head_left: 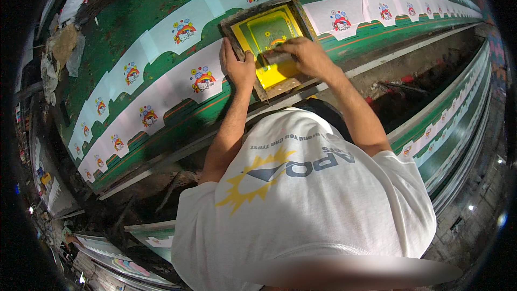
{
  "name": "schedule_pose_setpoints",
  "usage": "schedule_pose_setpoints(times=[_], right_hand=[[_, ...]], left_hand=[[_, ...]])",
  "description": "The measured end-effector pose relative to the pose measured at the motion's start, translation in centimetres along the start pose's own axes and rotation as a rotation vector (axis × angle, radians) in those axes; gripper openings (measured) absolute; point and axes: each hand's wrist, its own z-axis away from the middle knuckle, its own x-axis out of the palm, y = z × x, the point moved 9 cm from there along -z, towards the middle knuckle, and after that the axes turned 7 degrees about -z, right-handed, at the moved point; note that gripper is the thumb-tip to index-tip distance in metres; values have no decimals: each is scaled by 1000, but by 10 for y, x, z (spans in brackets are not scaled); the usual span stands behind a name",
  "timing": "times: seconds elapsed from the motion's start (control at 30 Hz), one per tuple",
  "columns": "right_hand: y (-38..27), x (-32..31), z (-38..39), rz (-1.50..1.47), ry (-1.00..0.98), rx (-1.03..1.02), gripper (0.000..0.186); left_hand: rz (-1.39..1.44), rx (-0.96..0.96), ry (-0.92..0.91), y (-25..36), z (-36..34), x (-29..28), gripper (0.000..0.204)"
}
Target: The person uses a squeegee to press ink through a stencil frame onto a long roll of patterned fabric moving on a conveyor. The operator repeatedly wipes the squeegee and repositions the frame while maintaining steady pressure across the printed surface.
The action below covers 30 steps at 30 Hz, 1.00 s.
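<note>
A wooden-framed printing screen [257, 11] lies tilted on a long green printing table [177, 113], over the row of pink cut pieces. Its mesh has a see-through greenish middle with a yellow border, and bright yellow ink [281, 73] pools at the near end. My left hand [239, 69] grips the screen's left side, fingers along the outer edge and thumb over the rim. Inside the frame, my right hand [311, 58] is closed around a dark, flat squeegee [272, 60] that meets the mesh just beyond the ink. The piece beneath the screen is mostly hidden.
Pale blue pieces [156, 46] and pink pieces [132, 113] with colourful rainbow prints line the table. A trough with debris [398, 89] runs along its near edge. Another green table [431, 134] with printed pieces stands at right. Crumpled bags and rags [64, 43] hang at far left.
</note>
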Motion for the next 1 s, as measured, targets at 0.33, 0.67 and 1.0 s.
schedule_pose_setpoints(times=[0.33, 0.67, 1.0], right_hand=[[-14, -3, 40, -10, -64, 82, 70], [88, -88, 90, -92, 106, -10, 65], [178, -133, 122, -116, 126, -1, 70]], left_hand=[[189, -141, -22, -14, -3, 9, 80], [44, 53, -4, 126, 17, 89, 83], [289, -8, -80, 165, 21, 193, 82]])
